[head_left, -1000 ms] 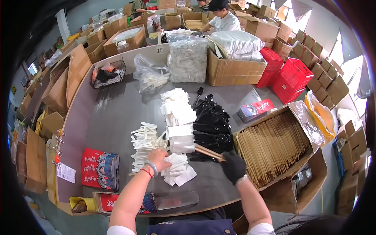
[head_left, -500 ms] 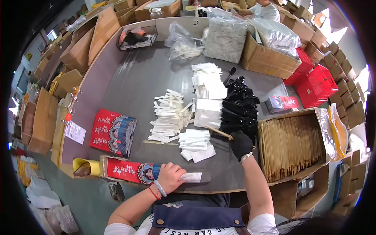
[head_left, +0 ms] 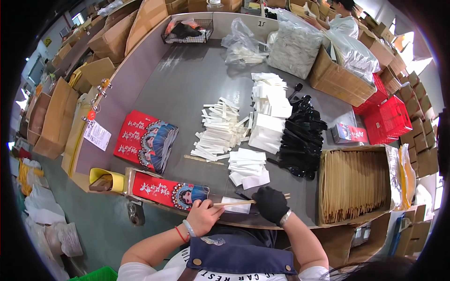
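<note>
"What is nearest?"
"The right hand (head_left: 271,203), black-gloved, is left of the chopstick box (head_left: 358,219); its grip is closed round pale wooden sticks (head_left: 232,203) above a white packet (head_left: 236,208). The bare left hand (head_left: 206,218), farther left of the box, has curled fingers at the sticks' other end; I cannot tell whether it holds them."

"Any writing?"
"Left of the box, a red printed sleeve (head_left: 161,190) carries white characters and a costumed figure. More red sleeves (head_left: 140,139) lie beyond. A pale label (head_left: 97,135), far left of the box, is too small to read."

"The surface?"
"A dark grey counter (head_left: 173,89). Just left of the box lies black cutlery (head_left: 304,136), then white packets (head_left: 269,103)."

"And containers?"
"The box is packed with tan sticks (head_left: 356,185). Beyond it come red baskets (head_left: 393,119), then a carton (head_left: 344,79) bearing silvery bags (head_left: 352,52). Farther still, another person (head_left: 344,24) sits among cartons."
</note>
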The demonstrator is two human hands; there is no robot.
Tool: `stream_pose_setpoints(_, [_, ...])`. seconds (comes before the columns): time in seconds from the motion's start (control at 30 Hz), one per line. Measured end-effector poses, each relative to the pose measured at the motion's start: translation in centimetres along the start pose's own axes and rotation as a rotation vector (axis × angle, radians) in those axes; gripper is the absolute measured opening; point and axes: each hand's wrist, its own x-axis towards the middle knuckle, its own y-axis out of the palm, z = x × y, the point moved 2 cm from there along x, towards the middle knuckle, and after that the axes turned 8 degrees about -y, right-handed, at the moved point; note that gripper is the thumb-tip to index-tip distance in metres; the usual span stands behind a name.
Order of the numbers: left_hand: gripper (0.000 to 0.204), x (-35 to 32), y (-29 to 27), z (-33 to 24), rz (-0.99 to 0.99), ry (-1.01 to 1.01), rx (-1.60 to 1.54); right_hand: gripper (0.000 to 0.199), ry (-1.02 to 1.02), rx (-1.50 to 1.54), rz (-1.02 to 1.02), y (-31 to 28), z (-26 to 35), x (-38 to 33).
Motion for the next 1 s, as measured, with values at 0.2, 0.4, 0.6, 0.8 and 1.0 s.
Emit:
stream_pose_setpoints(0.2, [0.035, 0.0, -0.4, 0.3, -0.006, 0.0, 0.027, 0.014, 0.017, 0.13, -0.084, 1.7, 1.1, 1.7])
stream_pose_setpoints(0.4, [0.045, -0.1, -3.8, 2.7, -0.042, -0.092, -0.092, 0.038, 0.253, 0.226, -0.081, 1.2, 0.5, -2.3])
stream_pose_setpoints(0.6, [0.075, 0.3, -3.4, 5.3, 0.095, -0.192, -0.066, 0.046, -0.001, 0.099, -0.154, 3.7, 0.8, -3.7])
stream_pose_setpoints(0.8, [0.074, 0.6, -2.8, 5.7, 0.104, -0.154, -0.122, 0.045, -0.088, 0.091, -0.222, 2.6, 2.6, -1.8])
stream_pose_setpoints(1.0, [0.072, 1.2, -2.9, 5.3, 0.102, -0.122, -0.133, 0.05, -0.025, 0.076, -0.147, 4.4, 3.7, -0.9])
